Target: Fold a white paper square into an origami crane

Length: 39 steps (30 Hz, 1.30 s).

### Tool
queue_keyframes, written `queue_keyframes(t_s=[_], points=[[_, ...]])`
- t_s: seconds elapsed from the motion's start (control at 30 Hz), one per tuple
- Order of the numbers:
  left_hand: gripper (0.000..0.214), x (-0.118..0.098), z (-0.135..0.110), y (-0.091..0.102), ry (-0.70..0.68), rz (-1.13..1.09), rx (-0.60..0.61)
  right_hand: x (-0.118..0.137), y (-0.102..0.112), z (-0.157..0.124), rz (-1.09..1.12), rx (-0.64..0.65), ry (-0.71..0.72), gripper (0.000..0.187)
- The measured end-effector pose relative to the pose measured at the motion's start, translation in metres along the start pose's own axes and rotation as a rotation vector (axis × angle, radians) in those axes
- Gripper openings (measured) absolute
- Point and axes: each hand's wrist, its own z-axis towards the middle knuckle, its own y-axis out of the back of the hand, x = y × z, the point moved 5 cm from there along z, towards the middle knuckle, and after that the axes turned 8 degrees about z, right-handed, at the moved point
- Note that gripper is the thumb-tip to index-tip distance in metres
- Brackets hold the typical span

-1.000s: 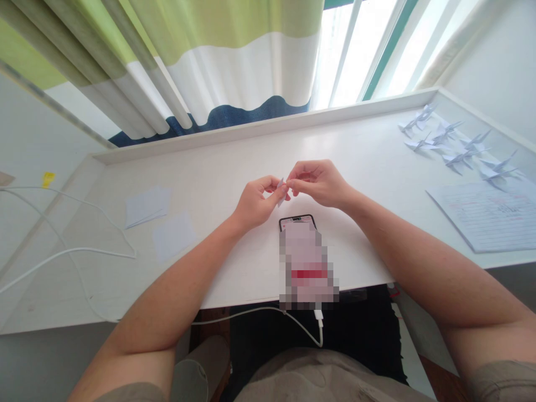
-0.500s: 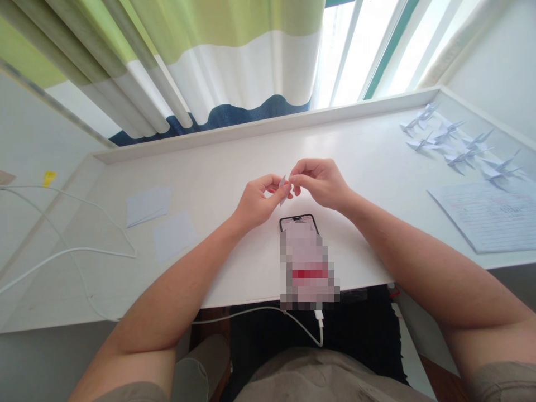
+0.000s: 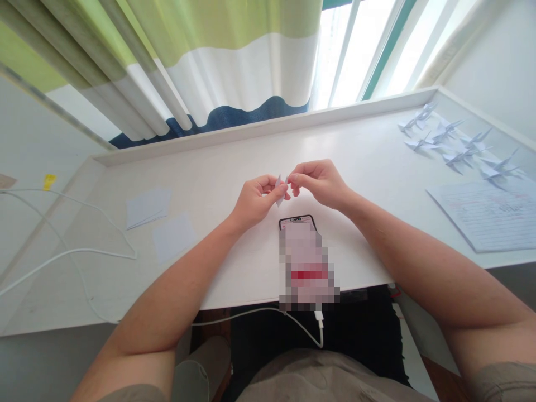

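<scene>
A small folded white paper [image 3: 279, 195] stands upright over the middle of the desk, pinched between the thumb and fingers of my left hand [image 3: 260, 198]. Two pointed tips of it rise apart above the left thumb. My right hand [image 3: 317, 181] has its thumb and forefinger closed on the right-hand tip of the same paper. Its other fingers are curled under. Just below both hands lies a phone [image 3: 297, 219] with its screen blurred out.
Several folded paper cranes [image 3: 464, 146] stand at the back right, behind a lined, written-on notebook [image 3: 494, 218]. Loose white paper sheets [image 3: 148, 206] lie at the left. A white cable [image 3: 104, 252] loops over the left side, and another plug [image 3: 319, 319] hangs below the phone.
The folded paper's tips have spread apart, with the right one now drawn toward my right hand. Both hands stay in nearly the same place.
</scene>
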Motion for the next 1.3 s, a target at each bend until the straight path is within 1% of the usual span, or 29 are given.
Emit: queue_keyframes(t_s=[0.13, 0.23, 0.33, 0.5, 0.63, 0.73, 0.8, 0.9, 1.07, 1.23, 1.3], points=[[0.045, 0.002, 0.000, 0.000, 0.010, -0.007, -0.002, -0.001, 0.001, 0.001, 0.020, -0.003, -0.007, 0.020], [0.046, 0.002, 0.000, -0.002, 0.017, -0.022, 0.003, 0.000, -0.002, 0.001, 0.030, 0.019, 0.007, 0.020], [0.044, 0.000, -0.001, -0.004, 0.017, -0.032, 0.028, 0.000, -0.005, 0.001, 0.029, 0.034, 0.019, 0.020], [0.035, 0.000, -0.002, -0.008, 0.031, -0.036, 0.081, -0.004, 0.001, 0.003, -0.016, -0.023, 0.010, 0.028], [0.039, 0.003, -0.001, -0.007, 0.045, -0.089, 0.083, -0.006, 0.005, 0.003, 0.004, -0.033, 0.017, 0.034], [0.042, 0.004, 0.000, -0.005, 0.057, -0.101, 0.065, -0.006, 0.002, 0.003, -0.005, 0.004, 0.034, 0.036], [0.044, 0.004, 0.000, -0.005, 0.063, -0.113, 0.066, -0.004, -0.001, 0.001, -0.035, 0.023, 0.048, 0.036], [0.046, 0.005, 0.001, -0.005, 0.066, -0.130, 0.082, 0.001, -0.003, -0.001, -0.085, 0.011, 0.064, 0.034], [0.049, 0.007, 0.004, -0.002, 0.018, -0.120, 0.028, 0.009, -0.004, -0.003, -0.053, 0.020, 0.076, 0.029], [0.047, 0.011, 0.006, -0.002, -0.013, -0.090, -0.001, 0.001, -0.003, 0.000, -0.018, 0.026, 0.049, 0.030], [0.045, 0.012, 0.007, 0.000, -0.014, -0.065, -0.037, -0.002, -0.003, 0.001, -0.001, 0.037, 0.047, 0.032]])
